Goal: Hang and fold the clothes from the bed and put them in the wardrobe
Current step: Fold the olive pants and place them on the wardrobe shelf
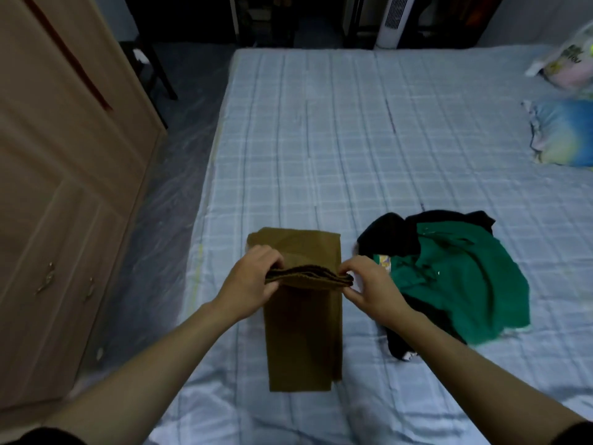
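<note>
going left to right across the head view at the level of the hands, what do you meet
wardrobe → left hand → brown folded trousers → right hand → green garment lying on dark clothes, all but the wardrobe on the checked bed

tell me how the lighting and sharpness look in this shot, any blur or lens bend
Head view: dim, bluish light, dark far wall. The brown trousers and both hands, left hand and right hand, are fairly sharp; the plastic bag at top right is smeared. Wide-angle bend tilts the wardrobe and curves the bed edge.
</note>
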A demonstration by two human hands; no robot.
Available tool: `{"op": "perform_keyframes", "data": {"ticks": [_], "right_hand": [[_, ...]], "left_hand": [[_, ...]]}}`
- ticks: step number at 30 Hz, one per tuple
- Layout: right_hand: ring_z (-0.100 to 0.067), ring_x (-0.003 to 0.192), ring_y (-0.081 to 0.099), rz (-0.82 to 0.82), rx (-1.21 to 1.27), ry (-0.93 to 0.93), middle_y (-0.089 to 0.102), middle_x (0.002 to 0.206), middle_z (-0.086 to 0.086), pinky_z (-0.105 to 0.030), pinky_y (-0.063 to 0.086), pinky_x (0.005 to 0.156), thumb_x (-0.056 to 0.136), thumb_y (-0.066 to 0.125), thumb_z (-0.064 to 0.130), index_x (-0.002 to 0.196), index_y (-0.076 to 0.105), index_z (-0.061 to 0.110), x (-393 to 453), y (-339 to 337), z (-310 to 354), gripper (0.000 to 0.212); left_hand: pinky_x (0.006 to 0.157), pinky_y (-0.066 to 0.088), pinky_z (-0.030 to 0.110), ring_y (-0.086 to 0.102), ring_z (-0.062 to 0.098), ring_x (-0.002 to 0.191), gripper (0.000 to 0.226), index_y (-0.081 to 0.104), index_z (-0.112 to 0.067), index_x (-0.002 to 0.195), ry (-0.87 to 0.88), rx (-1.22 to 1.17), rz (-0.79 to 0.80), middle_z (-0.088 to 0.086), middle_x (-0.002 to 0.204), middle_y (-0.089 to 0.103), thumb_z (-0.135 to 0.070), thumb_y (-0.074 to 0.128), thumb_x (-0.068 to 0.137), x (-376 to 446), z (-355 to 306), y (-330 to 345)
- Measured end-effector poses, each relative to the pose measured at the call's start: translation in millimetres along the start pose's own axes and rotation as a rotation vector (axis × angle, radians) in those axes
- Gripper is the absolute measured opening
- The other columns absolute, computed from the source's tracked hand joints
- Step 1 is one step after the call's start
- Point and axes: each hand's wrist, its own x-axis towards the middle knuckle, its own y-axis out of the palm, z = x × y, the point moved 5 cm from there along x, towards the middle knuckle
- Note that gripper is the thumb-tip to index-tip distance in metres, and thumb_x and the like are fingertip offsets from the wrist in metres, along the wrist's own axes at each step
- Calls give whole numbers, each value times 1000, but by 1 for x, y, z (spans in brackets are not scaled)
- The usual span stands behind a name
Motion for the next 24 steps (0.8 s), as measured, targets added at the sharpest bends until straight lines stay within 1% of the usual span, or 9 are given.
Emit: {"op": "perform_keyframes", "data": {"ticks": [3, 5, 7, 11, 13, 16, 19, 21, 24], "right_hand": [[-19, 85, 55, 53, -7, -41, 60, 88, -1, -33, 47, 78, 79, 74, 5, 93, 63, 12, -37, 32, -8, 18], [-20, 82, 53, 84, -12, -45, 58, 85, 0, -38, 48, 75, 78, 72, 4, 89, 61, 13, -58, 51, -12, 18], [-22, 80, 52, 94, -4, -39, 56, 83, 0, -41, 47, 72, 75, 71, 1, 86, 60, 11, -78, 70, -17, 19], [-24, 82, 52, 138, -20, 32, 56, 86, -2, -39, 46, 71, 67, 70, 0, 86, 60, 10, -113, 112, -30, 24], [-24, 81, 52, 144, -47, 58, 55, 89, -3, -36, 46, 68, 63, 71, 1, 86, 59, 11, -128, 136, -40, 27], [-20, 80, 49, 138, -96, 55, 55, 91, 0, -34, 44, 65, 60, 72, 2, 84, 57, 15, -147, 172, -55, 31], [-20, 83, 51, 135, -139, 56, 57, 94, 1, -34, 44, 68, 57, 70, -1, 84, 58, 14, -165, 210, -72, 33], [-21, 86, 53, 147, -151, 58, 57, 99, 1, -32, 42, 72, 57, 69, 0, 87, 57, 15, -177, 232, -81, 36], [-22, 100, 54, 172, -143, 69, 56, 112, -2, -33, 43, 83, 55, 68, 9, 99, 57, 14, -188, 251, -89, 45]], "left_hand": [[69, 45, 28, 45, 11, 83, 32, 56, -18, 90, -3, 21, 54, -8, 90, 51, -4, 76, 70, -37, -3, 34], [69, 45, 29, 45, 11, 84, 34, 56, -18, 91, -27, 20, 90, -7, 91, 53, -3, 77, 69, -62, -3, 54], [70, 45, 30, 46, 13, 86, 36, 57, -17, 92, -52, 14, 131, -5, 94, 54, -2, 77, 66, -84, -2, 73], [71, 42, 28, 50, 16, 87, 40, 59, -16, 93, -61, 42, 193, -3, 97, 56, 0, 75, 61, -120, 3, 108], [69, 45, 31, 52, 18, 86, 41, 59, -15, 92, -43, 67, 214, -1, 98, 57, 1, 75, 58, -134, 10, 129], [64, 48, 36, 55, 22, 82, 41, 61, -11, 88, 20, 113, 232, 4, 96, 60, 4, 76, 52, -155, 19, 165], [62, 48, 35, 59, 24, 81, 39, 63, -10, 84, 68, 177, 230, 6, 95, 64, 4, 77, 51, -176, 34, 202], [64, 49, 34, 62, 26, 82, 40, 66, -9, 83, 92, 203, 224, 7, 97, 66, 4, 79, 49, -190, 44, 222], [75, 51, 34, 64, 27, 94, 40, 68, -9, 92, 87, 201, 209, 9, 108, 67, -2, 82, 54, -210, 56, 240]]}}
